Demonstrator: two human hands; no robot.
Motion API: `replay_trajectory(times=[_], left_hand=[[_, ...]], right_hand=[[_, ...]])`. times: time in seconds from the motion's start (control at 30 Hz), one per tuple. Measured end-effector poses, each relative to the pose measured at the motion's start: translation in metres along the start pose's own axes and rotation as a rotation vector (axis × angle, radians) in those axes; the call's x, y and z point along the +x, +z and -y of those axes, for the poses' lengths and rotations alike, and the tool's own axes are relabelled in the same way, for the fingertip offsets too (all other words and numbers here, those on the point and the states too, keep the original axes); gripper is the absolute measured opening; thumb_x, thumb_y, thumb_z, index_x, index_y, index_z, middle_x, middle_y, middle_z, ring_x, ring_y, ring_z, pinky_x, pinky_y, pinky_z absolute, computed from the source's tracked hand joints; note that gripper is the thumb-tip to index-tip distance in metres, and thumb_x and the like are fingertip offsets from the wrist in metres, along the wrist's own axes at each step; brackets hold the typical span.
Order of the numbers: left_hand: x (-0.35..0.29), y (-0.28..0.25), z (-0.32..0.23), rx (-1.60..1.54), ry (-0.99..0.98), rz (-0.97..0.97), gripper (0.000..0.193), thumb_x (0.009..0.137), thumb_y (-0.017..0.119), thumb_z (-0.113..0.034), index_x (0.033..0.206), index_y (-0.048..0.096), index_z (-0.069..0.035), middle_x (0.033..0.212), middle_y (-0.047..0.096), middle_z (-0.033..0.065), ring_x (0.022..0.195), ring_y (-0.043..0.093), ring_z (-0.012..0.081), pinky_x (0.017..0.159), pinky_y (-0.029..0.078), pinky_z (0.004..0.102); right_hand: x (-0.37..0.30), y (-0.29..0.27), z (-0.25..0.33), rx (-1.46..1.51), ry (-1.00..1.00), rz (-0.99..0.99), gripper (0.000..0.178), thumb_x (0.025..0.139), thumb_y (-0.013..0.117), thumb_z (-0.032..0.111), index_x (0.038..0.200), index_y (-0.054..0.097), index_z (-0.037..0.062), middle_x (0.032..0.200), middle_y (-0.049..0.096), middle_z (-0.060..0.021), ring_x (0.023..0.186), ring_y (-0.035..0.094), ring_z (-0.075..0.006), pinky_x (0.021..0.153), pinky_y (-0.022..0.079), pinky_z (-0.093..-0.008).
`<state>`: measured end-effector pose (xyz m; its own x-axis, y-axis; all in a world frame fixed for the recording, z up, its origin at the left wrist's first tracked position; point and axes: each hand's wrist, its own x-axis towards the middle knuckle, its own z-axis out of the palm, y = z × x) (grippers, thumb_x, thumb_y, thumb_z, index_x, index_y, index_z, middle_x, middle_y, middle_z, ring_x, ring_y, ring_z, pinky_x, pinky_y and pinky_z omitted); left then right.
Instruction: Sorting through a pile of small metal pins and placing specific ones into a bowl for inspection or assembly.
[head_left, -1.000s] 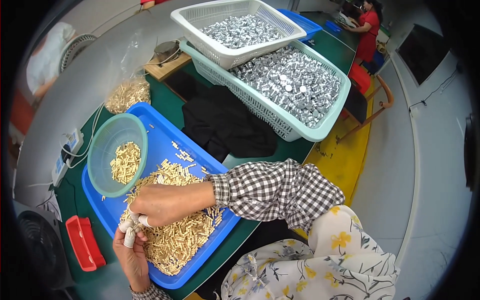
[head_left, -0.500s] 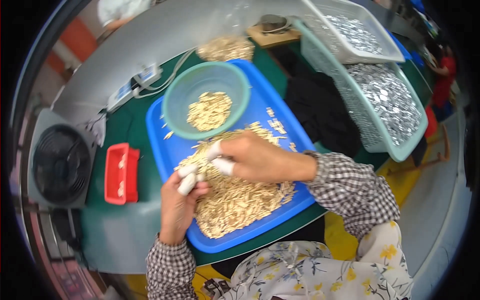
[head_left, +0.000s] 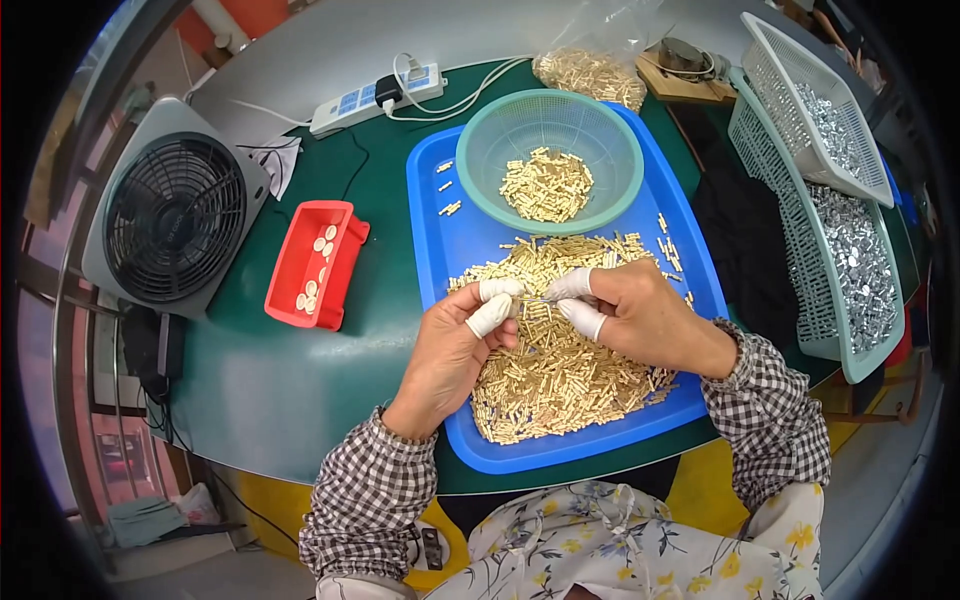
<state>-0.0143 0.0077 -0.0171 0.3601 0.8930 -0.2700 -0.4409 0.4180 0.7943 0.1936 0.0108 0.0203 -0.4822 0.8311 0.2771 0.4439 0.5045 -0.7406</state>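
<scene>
My left hand (head_left: 455,345) and my right hand (head_left: 625,312) meet over a blue tray (head_left: 455,225) heaped with several small brass-coloured metal parts (head_left: 560,375). White finger cots cover the thumbs and forefingers. Both hands pinch one small brass part (head_left: 535,300) between their fingertips, just above the pile. Behind the hands, a teal round basket (head_left: 590,125) stands on the tray with more brass parts inside.
A red bin (head_left: 310,262) with a few small discs sits left of the tray. A grey fan (head_left: 170,215) and a power strip (head_left: 375,95) lie further left. Two teal and white baskets of silver parts (head_left: 850,250) stand at right. A bag of brass parts (head_left: 590,70) lies behind.
The view has swung so the tray is centred. My hands have come together from working at the pile's left edge and now pinch a part between them over the middle.
</scene>
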Motion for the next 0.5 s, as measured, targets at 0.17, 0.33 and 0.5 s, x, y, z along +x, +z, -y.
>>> replay_trajectory(times=[0.17, 0.33, 0.5], left_hand=[[-0.0001, -0.0011, 0.0000, 0.007, -0.007, 0.034, 0.019, 0.088, 0.056, -0.009, 0.105, 0.058, 0.000, 0.085, 0.059, 0.0025, 0.071, 0.056, 0.0095, 0.066, 0.049, 0.0233], [0.0006, -0.0013, 0.0008, 0.004, -0.005, 0.062, 0.019, 0.088, 0.056, -0.009, 0.105, 0.058, 0.000, 0.086, 0.060, 0.0026, 0.071, 0.056, 0.0091, 0.066, 0.050, 0.0225], [-0.0017, 0.0049, 0.0000, 0.068, 0.024, 0.007, 0.017, 0.088, 0.056, -0.007, 0.103, 0.059, 0.001, 0.085, 0.061, 0.0047, 0.070, 0.057, 0.0107, 0.064, 0.051, 0.0241]], right_hand=[[-0.0007, 0.0003, -0.0004, -0.007, 0.025, -0.005, 0.018, 0.076, 0.064, 0.001, 0.094, 0.064, 0.0011, 0.064, 0.062, -0.0110, 0.051, 0.059, -0.0153, 0.045, 0.042, -0.0263], [-0.0006, -0.0008, -0.0004, -0.037, 0.009, 0.011, 0.019, 0.075, 0.064, 0.001, 0.094, 0.064, 0.0012, 0.064, 0.062, -0.0123, 0.052, 0.060, -0.0176, 0.045, 0.042, -0.0270], [-0.0017, 0.0027, -0.0076, -0.092, -0.082, -0.017, 0.019, 0.075, 0.063, 0.001, 0.094, 0.064, 0.0010, 0.065, 0.062, -0.0134, 0.053, 0.061, -0.0212, 0.046, 0.043, -0.0284]])
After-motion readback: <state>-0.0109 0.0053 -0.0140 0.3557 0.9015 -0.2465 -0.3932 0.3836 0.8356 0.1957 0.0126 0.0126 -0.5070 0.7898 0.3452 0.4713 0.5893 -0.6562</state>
